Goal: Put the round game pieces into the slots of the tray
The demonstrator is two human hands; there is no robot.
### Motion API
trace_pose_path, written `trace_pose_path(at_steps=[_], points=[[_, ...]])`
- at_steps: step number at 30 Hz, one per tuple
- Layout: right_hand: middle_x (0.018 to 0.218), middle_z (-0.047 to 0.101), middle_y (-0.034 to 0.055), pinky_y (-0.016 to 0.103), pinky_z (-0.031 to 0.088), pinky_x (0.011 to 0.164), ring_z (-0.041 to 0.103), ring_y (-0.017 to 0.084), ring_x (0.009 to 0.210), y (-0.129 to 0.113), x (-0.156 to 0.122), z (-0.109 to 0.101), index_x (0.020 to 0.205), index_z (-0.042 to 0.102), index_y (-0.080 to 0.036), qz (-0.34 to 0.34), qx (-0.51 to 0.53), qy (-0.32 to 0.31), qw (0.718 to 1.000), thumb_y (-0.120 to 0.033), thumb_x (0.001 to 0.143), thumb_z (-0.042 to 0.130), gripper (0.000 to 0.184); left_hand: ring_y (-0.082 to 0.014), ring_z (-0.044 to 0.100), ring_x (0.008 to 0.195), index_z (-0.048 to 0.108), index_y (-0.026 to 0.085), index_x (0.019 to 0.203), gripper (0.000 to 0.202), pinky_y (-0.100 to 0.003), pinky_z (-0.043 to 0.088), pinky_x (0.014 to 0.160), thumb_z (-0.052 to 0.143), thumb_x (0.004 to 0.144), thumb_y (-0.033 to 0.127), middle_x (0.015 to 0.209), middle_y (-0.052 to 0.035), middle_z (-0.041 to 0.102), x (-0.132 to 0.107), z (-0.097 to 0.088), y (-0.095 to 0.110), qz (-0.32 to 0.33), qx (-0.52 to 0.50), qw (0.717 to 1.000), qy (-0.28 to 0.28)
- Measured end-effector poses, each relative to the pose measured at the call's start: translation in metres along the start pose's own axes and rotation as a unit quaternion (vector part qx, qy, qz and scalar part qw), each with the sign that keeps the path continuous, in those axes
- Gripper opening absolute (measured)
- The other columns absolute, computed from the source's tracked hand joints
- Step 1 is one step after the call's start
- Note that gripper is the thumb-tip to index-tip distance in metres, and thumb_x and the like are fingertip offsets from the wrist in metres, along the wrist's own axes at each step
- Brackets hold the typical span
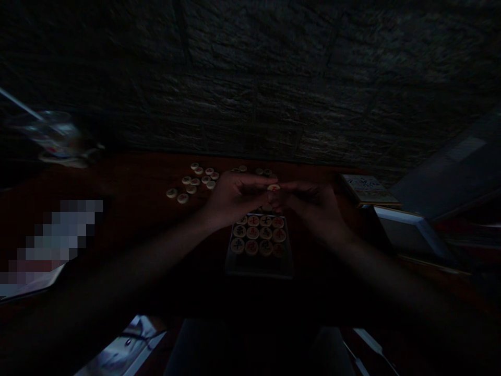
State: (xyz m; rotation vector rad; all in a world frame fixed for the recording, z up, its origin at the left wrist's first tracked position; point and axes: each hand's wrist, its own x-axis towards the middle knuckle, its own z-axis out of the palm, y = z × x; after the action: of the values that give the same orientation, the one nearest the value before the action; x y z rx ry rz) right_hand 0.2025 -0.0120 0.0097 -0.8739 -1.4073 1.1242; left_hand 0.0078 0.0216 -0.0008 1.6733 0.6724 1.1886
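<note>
I see the left hand (235, 196) and right hand (313, 206) sharing a narrow fingertip grip on one piece (273, 187) just above the box (258, 267), several rows filled, loose pieces (195, 181) left on the counter (136, 193).

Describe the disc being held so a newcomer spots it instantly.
On the dark red table, find the box of round game discs at the centre. Just above it the left hand and right hand meet, pinching one pale disc. It alone is lifted; the loose discs lie flat farther back.
</note>
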Motion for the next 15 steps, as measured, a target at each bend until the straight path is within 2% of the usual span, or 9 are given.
trace_pose_path(at_steps=[3,9,15], points=[[0.074,0.080,0.0022,0.025,0.061,0.062,0.073,0.014,0.062,-0.0002,0.0001,0.0002,0.084,0.085,-0.022,-0.007,-0.030,0.001,1.000,-0.041,0.075,0.091,0.022,-0.0242,0.082,0.094,0.084,0.019,0.110,0.031,-0.033,0.068,0.085,0.088,0.081,0.030,0.107,-0.0095,0.084,-0.0009,0.0007,0.0013,0.002,0.013,1.000,0.003],[0.071,0.079,0.0029,0.023,0.057,0.058,0.070,0.013,0.059,-0.0007,0.0010,0.0014,0.081,0.084,-0.019,0.010,-0.042,0.010,0.999,-0.040,0.070,0.095,0.026,-0.0216,0.083,0.079,0.083,0.018,0.109,0.026,-0.032,0.069,0.076,0.082,0.087,0.032,0.099,-0.0085,0.085,-0.0014,0.0037,0.0036,-0.029,-0.039,0.999,-0.010],[0.072,0.079,0.0033,0.022,0.055,0.056,0.069,0.013,0.059,0.0031,0.0002,0.0007,0.079,0.082,-0.018,0.015,-0.049,0.024,0.998,-0.041,0.069,0.096,0.029,-0.0224,0.083,0.081,0.083,0.020,0.111,0.022,-0.034,0.070,0.078,0.077,0.091,0.028,0.096,-0.0072,0.085,-0.0026,0.0036,0.0048,-0.043,-0.035,0.998,-0.024]])
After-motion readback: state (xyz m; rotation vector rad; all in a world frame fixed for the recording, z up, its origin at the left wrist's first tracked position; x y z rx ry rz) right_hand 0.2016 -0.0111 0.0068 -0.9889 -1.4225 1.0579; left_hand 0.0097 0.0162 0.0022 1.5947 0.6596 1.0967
